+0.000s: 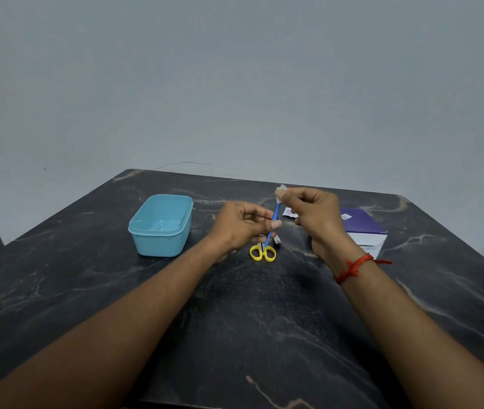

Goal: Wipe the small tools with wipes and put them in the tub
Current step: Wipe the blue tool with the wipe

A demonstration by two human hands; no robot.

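— Where's the blue stick (273, 222)?
— The left hand (243, 228) pinches its middle, the right hand (311, 214) pinches a wipe (281, 191) round its top, above the scissors (263, 252)
— And the tub (161, 225)?
— Left of both hands, well apart, set in from the table (235, 320) edge

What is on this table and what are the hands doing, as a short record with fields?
left hand: pinches the blue tool mid-shaft
right hand: pinches a wipe around the tool's upper end
tub: light blue, open, nothing visible inside, left on the table
scissors: yellow handles, lying on the table
purple box: right of the hands
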